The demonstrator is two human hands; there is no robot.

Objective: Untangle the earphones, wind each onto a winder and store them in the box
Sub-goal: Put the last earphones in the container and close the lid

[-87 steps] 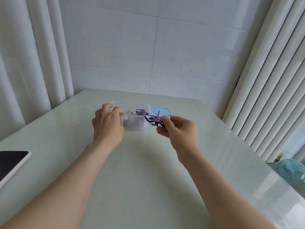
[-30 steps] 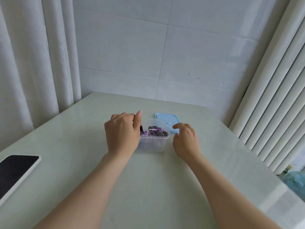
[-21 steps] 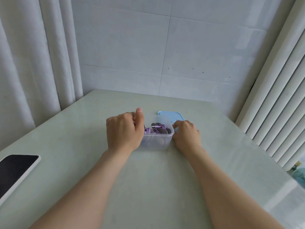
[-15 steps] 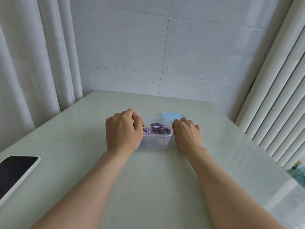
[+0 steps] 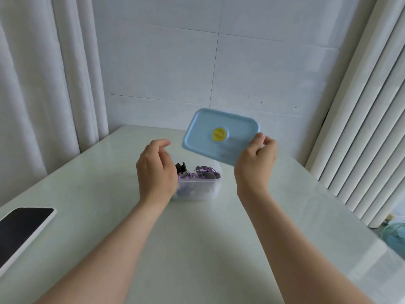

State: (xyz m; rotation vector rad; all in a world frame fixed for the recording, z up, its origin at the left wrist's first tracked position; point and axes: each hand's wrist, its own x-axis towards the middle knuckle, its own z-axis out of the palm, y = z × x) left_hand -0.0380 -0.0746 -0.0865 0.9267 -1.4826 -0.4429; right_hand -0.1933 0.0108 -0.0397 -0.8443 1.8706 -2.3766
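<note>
The right hand (image 5: 255, 163) is pinching the pale blue lid (image 5: 210, 137) by its near right corner. The edge is caught between the thumb and the curled fingers. The hand is holding the lid in the air, above and a little behind the box. The lid is tilted, so its face with the round yellow disc (image 5: 219, 134) is facing the camera. The right forearm is reaching in from the lower right, and the wrist is lifted clear of the table (image 5: 197, 249).

The left hand (image 5: 155, 172) is hanging over the left end of the clear plastic box (image 5: 203, 189) with its back toward the camera. Its fingers are loosely bent and are gripping nothing, and the thumb and forefinger tips are sitting slightly apart above the rim. Whether the heel of this hand is touching the box wall is hidden. The left forearm is coming in from the lower left.

The box is standing uncovered on the table between the two hands. Purple earphones (image 5: 206, 172) are lying coiled inside it, and a black winder (image 5: 181, 168) is sticking up at the left end — just beside the left hand. Grey pieces among the cords are too small to make out.

A dark-screened tablet (image 5: 24, 227) is lying at the table's left edge, well apart from the box. A white curtain (image 5: 43, 84) is hanging on the left, and white vertical slats (image 5: 361, 128) are standing on the right.
</note>
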